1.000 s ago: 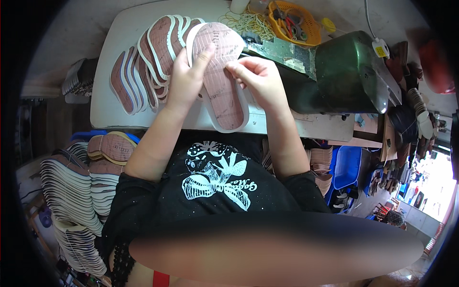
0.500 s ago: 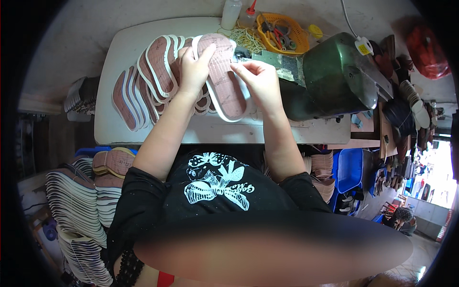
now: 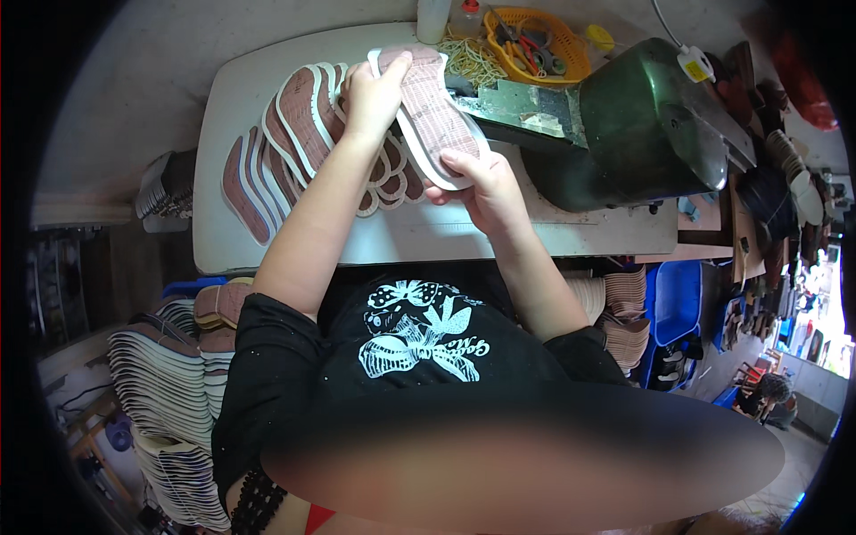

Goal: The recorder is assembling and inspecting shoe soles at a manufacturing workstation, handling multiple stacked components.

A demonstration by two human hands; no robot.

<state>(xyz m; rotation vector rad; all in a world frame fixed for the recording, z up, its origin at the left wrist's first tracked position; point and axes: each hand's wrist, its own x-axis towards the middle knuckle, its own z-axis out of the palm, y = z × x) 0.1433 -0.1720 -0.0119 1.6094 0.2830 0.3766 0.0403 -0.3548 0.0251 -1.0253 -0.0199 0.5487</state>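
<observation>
A shoe insole with a brownish-pink printed face and a white rim is held up over the table, tilted. My left hand grips it near its far end, thumb on top. At its near end my right hand pinches the edge, thumb on the printed face and fingers below. Left of it, several similar insoles lie overlapped in rows, partly hidden behind my left hand and forearm. Right beside the held insole is the arm of a dark green sewing machine.
The white table has a yellow basket of tools, a bottle and tangled cord at its back. Tall stacks of insoles stand at lower left. Blue bins sit at right, below table level. A person is far right.
My right hand has moved from the insole's upper right edge down to its near end, now gripping it. The insole has shifted toward the machine arm; my left hand still holds its far end.
</observation>
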